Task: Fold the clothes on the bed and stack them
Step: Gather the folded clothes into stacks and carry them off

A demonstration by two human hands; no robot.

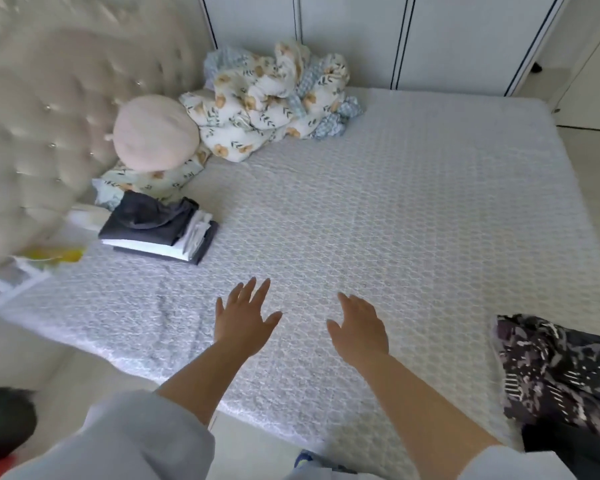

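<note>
A stack of folded clothes [160, 230], dark grey and white, lies on the bed [395, 209] at the left, near the headboard. A dark patterned garment [555, 375] lies unfolded at the bed's right front corner. My left hand [243, 318] and my right hand [359, 327] hover side by side over the bare mattress near the front edge, palms down, fingers straight and spread. Neither hand holds anything.
A crumpled floral quilt [274, 102] is heaped at the bed's far left corner. A round pink cushion [155, 133] rests on a floral pillow [146, 181] beside the tufted headboard [49, 126]. White wardrobe doors [430, 39] stand behind the bed.
</note>
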